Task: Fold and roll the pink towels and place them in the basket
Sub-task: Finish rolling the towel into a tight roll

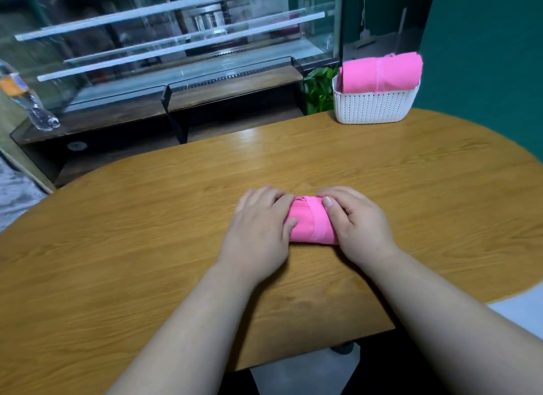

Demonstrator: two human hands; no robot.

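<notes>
Head view: two towels (pixel 311 222) (pixel 380 71), one basket (pixel 373 108)

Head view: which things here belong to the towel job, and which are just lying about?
Job: rolled pink towel, left hand and right hand on it, white basket, second towel inside it.
Lying about: plastic bottle, glass display case, green plant.

Tightly rolled pink towel (pixel 308 221) lying sideways on the wooden table (pixel 147 218) near its front edge, a stitched band across its middle, white woven basket (pixel 374 106) upright at the table's far right, second pink towel (pixel 382 71) rolled inside it, rising above the rim.
</notes>
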